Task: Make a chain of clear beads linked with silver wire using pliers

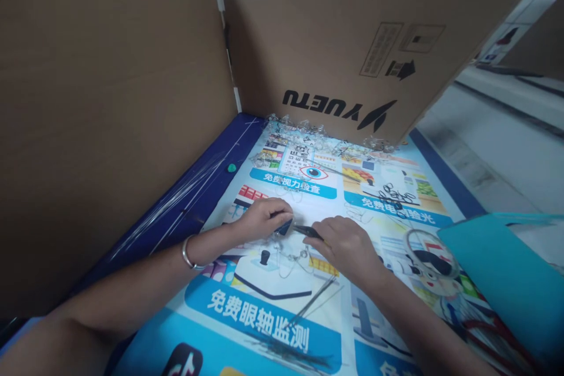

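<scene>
My left hand (264,217) is closed, pinching a small dark blue piece (285,227) between thumb and fingers. What that piece is, I cannot make out. In my right hand (348,244) is a pair of pliers (311,232), its dark jaws pointing left, close to the blue piece. Whether the jaws touch it is too small to tell. Just beneath the hands, a thin wire piece with small clear bits (294,255) lies on the printed sheet (282,273). Nearer to me are thin dark wires (312,302) and a wire bundle (299,352).
Cardboard walls (110,70) stand left and behind. Many small clear pieces (304,129) line the back edge. Black loops (394,194) lie at the right, a green lump (231,168) at the left. Clear strands (176,211) run along the left edge. A teal folder (506,264) sits right.
</scene>
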Demonstrator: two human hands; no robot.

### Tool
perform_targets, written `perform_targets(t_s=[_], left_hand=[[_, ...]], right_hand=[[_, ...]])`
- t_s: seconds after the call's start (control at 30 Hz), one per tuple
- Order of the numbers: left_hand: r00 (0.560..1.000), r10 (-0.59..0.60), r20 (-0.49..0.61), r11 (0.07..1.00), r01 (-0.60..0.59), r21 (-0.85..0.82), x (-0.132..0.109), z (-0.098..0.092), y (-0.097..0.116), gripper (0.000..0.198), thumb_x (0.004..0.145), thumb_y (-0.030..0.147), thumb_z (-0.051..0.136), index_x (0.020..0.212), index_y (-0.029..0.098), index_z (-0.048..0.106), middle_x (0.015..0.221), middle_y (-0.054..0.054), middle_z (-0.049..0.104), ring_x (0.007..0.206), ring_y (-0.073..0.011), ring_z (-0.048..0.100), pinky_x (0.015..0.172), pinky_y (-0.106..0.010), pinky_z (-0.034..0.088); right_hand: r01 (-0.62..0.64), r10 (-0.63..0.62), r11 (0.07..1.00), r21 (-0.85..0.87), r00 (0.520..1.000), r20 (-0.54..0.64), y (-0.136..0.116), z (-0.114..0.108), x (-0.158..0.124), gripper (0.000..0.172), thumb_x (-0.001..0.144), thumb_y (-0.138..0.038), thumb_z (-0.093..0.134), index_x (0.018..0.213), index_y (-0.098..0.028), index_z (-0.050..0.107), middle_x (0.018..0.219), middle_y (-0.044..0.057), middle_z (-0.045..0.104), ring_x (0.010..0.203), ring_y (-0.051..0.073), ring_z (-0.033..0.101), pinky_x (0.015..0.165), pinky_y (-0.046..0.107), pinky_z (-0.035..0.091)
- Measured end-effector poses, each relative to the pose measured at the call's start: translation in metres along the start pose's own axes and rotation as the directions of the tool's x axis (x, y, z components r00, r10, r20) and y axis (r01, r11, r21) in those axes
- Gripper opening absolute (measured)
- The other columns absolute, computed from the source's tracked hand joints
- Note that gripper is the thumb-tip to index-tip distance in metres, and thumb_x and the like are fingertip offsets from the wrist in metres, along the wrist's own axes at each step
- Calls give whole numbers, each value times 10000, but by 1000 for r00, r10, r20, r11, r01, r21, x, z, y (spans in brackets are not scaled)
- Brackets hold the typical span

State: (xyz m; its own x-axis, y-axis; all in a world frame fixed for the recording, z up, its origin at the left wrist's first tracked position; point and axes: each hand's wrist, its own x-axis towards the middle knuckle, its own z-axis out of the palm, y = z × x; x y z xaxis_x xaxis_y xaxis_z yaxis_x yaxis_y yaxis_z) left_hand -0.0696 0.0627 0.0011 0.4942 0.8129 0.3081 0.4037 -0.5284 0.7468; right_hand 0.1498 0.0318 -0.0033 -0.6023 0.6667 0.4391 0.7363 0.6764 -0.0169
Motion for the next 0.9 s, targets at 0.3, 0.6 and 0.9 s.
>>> perform_targets(t_s=[0.3, 0.6, 0.9], left_hand=[[979, 203, -13, 969, -199, 149, -2, 0, 2, 172, 851, 203, 468, 770, 134, 603, 708, -33, 611, 685, -116, 544, 649, -215, 413], [941, 339, -2, 922, -332, 198, 1, -9, 8, 132, 854, 193, 479, 807, 151, 596, 746, -36, 647, 718, -127, 568, 687, -246, 418], [927, 372, 45, 915, -375, 149, 4, -18, 12, 107, 854, 183, 493, 825, 153, 592, 757, -31, 642, 750, -126, 567, 735, -266, 418]], right_hand=[[-24, 48, 975, -219, 993, 107, -16, -12, 4, 281, 798, -418, 557, 658, -177, 595, 627, 59, 567, 647, 195, 493, 599, 316, 246], [-32, 52, 997, -70, 949, 311, -5, -51, 11, 272, 779, -442, 568, 678, -196, 622, 665, 28, 604, 690, 182, 536, 632, 288, 304], [-332, 248, 928, 169, 889, 385, 8, -38, 13, 281, 819, -458, 492, 745, -231, 639, 732, -5, 635, 689, 134, 570, 569, 223, 331]])
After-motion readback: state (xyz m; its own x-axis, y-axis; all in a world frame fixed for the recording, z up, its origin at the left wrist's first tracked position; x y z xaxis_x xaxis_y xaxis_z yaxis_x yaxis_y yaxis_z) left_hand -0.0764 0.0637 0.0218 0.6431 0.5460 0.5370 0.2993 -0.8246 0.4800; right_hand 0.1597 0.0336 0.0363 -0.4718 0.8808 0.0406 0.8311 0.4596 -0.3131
